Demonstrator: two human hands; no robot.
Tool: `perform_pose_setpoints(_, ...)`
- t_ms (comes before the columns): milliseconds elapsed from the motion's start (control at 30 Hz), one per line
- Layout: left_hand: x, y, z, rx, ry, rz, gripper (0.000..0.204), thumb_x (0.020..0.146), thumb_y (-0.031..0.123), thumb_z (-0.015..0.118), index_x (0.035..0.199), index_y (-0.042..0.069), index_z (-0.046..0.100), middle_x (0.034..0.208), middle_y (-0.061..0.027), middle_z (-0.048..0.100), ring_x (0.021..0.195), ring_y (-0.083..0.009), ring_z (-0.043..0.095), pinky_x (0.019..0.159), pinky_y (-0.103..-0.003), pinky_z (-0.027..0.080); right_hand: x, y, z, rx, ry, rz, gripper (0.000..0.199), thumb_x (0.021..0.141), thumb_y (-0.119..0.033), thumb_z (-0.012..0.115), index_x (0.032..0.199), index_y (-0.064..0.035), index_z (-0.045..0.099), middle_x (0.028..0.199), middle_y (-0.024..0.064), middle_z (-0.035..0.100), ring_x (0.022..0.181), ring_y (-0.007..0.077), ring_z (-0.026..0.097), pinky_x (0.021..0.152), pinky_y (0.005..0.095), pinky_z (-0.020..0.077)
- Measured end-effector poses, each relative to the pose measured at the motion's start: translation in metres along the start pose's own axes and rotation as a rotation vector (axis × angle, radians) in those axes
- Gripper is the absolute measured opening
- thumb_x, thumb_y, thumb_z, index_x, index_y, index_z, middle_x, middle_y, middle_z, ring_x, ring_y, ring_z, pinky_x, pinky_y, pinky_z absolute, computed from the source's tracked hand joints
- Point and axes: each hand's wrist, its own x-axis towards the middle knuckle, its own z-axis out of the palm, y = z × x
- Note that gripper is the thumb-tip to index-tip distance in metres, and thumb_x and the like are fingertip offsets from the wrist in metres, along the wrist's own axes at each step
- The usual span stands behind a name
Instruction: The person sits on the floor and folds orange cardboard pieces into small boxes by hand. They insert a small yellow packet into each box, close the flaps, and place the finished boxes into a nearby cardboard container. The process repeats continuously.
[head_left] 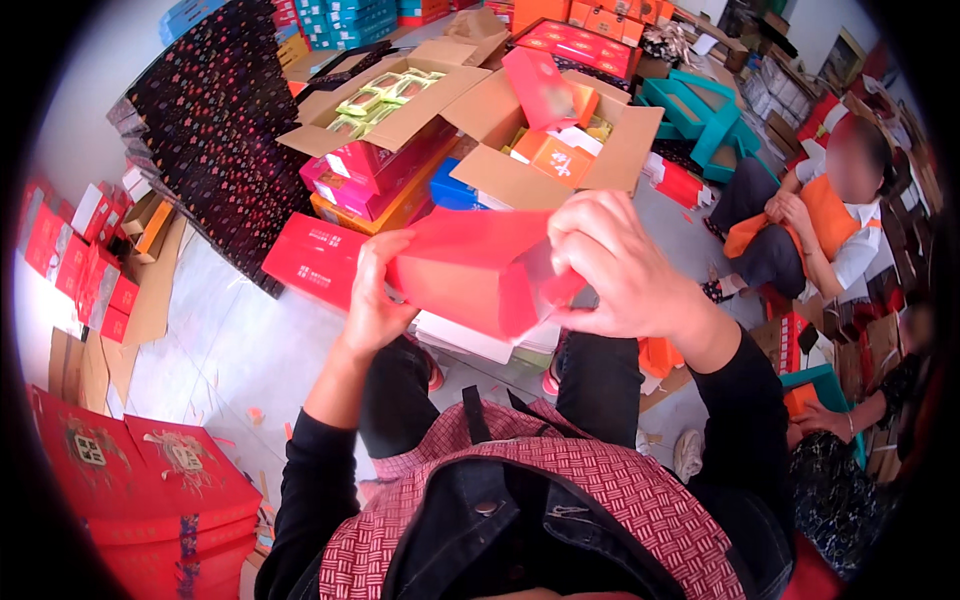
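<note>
A red paperboard box [455,285] is held up over my lap, its right end facing my right hand. With fingers and thumb, my left hand [372,300] grips the box's left end. My right hand [625,270] is closed at the right end, pinching a red end flap. Another red box [312,258] lies just behind my left hand. Below the held box is a stack of pale flat pieces [465,338], partly covered by it. The inside of the held box is hidden.
Open cardboard cartons stand ahead, one with green-trimmed packs [385,100], another with orange boxes [555,158]. A tall dark floral stack [215,130] rises at left; large red boxes [150,470] are stacked near left. One person [840,220] sits at right, another's hand [825,425] shows nearer.
</note>
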Motion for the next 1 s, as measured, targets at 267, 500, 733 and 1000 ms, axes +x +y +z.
perform_pose_setpoints(267, -0.037, -0.059, -0.010, 0.205, 0.403, -0.407, 0.064, 0.062, 0.011, 0.081, 0.116, 0.000, 0.049, 0.114, -0.0157, 0.053, 0.108, -0.0318, 0.050, 0.095, -0.037, 0.039, 0.055, 0.033, 0.056, 0.036, 0.129, -0.213, 0.030, 0.062, -0.019, 0.079, 0.076, -0.0071, 0.056, 0.080, 0.0046, 0.058, 0.069, 0.0222, 0.057, 0.065, 0.0343, 0.0443)
perform_pose_setpoints(500, -0.070, -0.129, -0.033, 0.606, 0.606, -0.599, 0.061, 0.065, 0.006, 0.077, 0.118, 0.001, 0.046, 0.114, -0.0146, 0.050, 0.108, -0.0296, 0.050, 0.093, -0.036, 0.041, 0.191, 0.192, 0.172, 0.250, 0.139, 0.149, 0.008, 0.079, -0.009, 0.062, 0.079, -0.0009, 0.061, 0.075, 0.0103, 0.060, 0.067, 0.0231, 0.060, 0.061, 0.0333, 0.0471)
perform_pose_setpoints(733, -0.059, -0.148, -0.031, 0.570, 0.494, -0.757, 0.063, 0.066, 0.008, 0.078, 0.118, 0.001, 0.044, 0.113, -0.0129, 0.050, 0.104, -0.0259, 0.051, 0.088, -0.034, 0.041, 0.309, 0.342, 0.386, -0.203, -0.600, 0.493, 0.027, 0.070, -0.018, 0.066, 0.093, -0.0046, 0.069, 0.100, 0.0177, 0.065, 0.093, 0.0273, 0.063, 0.080, 0.0350, 0.0496)
perform_pose_setpoints(1000, -0.068, -0.157, -0.040, 0.519, 0.533, -0.877, 0.064, 0.066, 0.010, 0.078, 0.119, 0.001, 0.044, 0.118, -0.0145, 0.049, 0.108, -0.0276, 0.050, 0.091, -0.035, 0.039, 0.320, 0.402, 0.454, -0.324, -0.765, 0.592, 0.056, 0.062, -0.021, 0.073, 0.113, -0.0027, 0.060, 0.114, 0.0200, 0.060, 0.106, 0.0317, 0.059, 0.087, 0.0367, 0.0479)
